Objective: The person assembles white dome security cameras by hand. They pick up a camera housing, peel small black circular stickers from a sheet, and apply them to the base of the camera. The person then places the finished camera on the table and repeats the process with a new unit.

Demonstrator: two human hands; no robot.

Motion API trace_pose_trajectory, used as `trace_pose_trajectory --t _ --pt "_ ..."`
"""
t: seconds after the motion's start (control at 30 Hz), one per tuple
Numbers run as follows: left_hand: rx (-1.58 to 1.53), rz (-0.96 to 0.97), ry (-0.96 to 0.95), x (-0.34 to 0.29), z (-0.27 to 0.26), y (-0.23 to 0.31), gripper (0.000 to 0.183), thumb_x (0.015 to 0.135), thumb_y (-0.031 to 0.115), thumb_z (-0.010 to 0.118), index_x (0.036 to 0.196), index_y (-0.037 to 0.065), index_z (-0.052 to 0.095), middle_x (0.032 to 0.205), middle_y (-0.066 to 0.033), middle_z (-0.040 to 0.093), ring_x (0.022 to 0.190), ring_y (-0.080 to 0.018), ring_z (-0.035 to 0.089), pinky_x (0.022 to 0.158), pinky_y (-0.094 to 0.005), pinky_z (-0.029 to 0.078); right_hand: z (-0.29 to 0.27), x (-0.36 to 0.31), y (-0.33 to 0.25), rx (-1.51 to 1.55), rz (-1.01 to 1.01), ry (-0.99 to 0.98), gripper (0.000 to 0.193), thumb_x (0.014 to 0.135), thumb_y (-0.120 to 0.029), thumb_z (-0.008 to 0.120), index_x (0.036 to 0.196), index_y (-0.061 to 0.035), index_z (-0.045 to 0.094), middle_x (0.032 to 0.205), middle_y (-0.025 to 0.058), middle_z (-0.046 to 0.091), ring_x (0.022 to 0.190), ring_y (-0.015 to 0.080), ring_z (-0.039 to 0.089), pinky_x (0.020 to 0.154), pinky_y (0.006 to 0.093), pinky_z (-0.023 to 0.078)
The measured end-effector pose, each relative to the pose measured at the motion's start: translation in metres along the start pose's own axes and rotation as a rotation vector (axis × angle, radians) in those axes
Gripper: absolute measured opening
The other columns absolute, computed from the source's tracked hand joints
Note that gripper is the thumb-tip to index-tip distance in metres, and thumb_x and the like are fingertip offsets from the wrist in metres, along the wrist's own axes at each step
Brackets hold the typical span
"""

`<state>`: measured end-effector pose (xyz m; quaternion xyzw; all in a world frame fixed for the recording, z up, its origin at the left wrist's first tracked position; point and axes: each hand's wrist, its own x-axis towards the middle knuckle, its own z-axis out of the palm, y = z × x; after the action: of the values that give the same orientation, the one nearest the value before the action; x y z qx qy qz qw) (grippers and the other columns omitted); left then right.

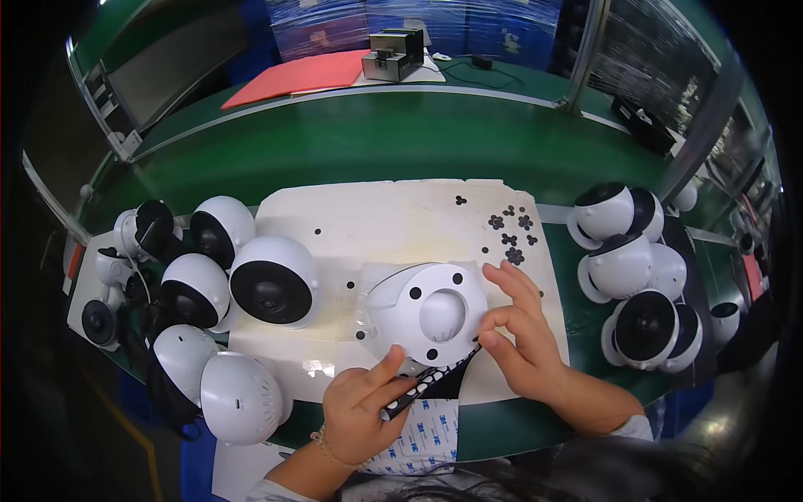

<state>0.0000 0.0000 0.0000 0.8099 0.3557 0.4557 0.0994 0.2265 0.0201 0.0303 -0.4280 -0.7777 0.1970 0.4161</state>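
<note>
In the middle lies a white security camera (387, 303), its round base facing up with a recessed hole and black round pads stuck on it. My left hand (358, 416) is closed around a dark strip of pads with white round gaps (431, 383), one finger reaching to the base's lower edge. At the base's right side, my right hand (527, 347) pinches thumb and index finger together by the strip's far end. A tiny dark thing shows at those fingertips, too small to make out. Its other fingers are raised.
White cameras with black fronts (276, 280) crowd the left, and more cameras (646, 322) stand at the right. Loose black pads (509, 238) lie on the pale work sheet (401, 209). A printed backing sheet (418, 439) hangs at the near edge. Metal posts (587, 58) rise behind.
</note>
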Motion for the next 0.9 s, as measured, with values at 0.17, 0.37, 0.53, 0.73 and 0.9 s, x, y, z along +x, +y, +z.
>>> trace_pose_trajectory --t 0.17,0.37,0.53,0.73,0.9 --pt "0.0 -0.011 -0.001 -0.002 0.001 -0.001 0.027 0.051 0.002 0.066 0.078 0.005 0.066 0.119 -0.0114 0.055 0.054 -0.017 0.053 0.054 -0.0276 0.042 0.002 -0.001 0.007 0.065 0.014 -0.031 0.011 0.086 -0.021 0.053 0.087 -0.0093 0.055 0.134 0.0188 0.034 0.128 0.0394 0.021 0.101 0.0476 0.016" --pt "0.017 -0.012 -0.002 0.0 0.001 0.001 0.027 0.052 0.001 0.066 0.079 0.005 0.066 0.119 -0.0111 0.055 0.055 -0.0174 0.054 0.054 -0.0276 0.042 0.001 -0.001 0.006 0.006 -0.017 -0.026 0.008 0.084 -0.016 0.055 0.087 -0.0082 0.056 0.132 0.0173 0.037 0.126 0.0388 0.024 0.101 0.0464 0.019" --pt "0.015 -0.018 0.01 -0.002 0.002 0.0 0.027 0.053 0.002 0.067 0.079 0.006 0.066 0.119 -0.0107 0.055 0.058 -0.018 0.055 0.054 -0.0275 0.043 0.001 -0.002 0.011 -0.147 -0.185 0.017 0.013 0.079 -0.015 0.06 0.091 -0.0099 0.059 0.127 0.0148 0.044 0.122 0.0352 0.032 0.097 0.0442 0.024" --pt "0.013 -0.032 0.008 -0.002 0.001 0.0 0.026 0.053 0.003 0.068 0.079 0.006 0.066 0.12 -0.0108 0.054 0.06 -0.0191 0.056 0.055 -0.0276 0.044 -0.003 -0.002 0.015 -0.158 -0.249 0.088 0.034 0.074 -0.015 0.065 0.105 -0.0063 0.055 0.118 0.0129 0.05 0.111 0.0281 0.042 0.091 0.0402 0.029" --pt "-0.009 -0.039 0.005 -0.001 0.001 0.0 0.027 0.053 0.003 0.068 0.079 0.006 0.066 0.12 -0.0109 0.054 0.059 -0.0196 0.056 0.055 -0.0277 0.044 0.008 0.001 -0.005 0.626 0.423 0.112 0.032 0.08 -0.013 0.061 0.108 -0.0018 0.051 0.104 0.0076 0.055 0.099 0.0168 0.048 0.086 0.0306 0.036"
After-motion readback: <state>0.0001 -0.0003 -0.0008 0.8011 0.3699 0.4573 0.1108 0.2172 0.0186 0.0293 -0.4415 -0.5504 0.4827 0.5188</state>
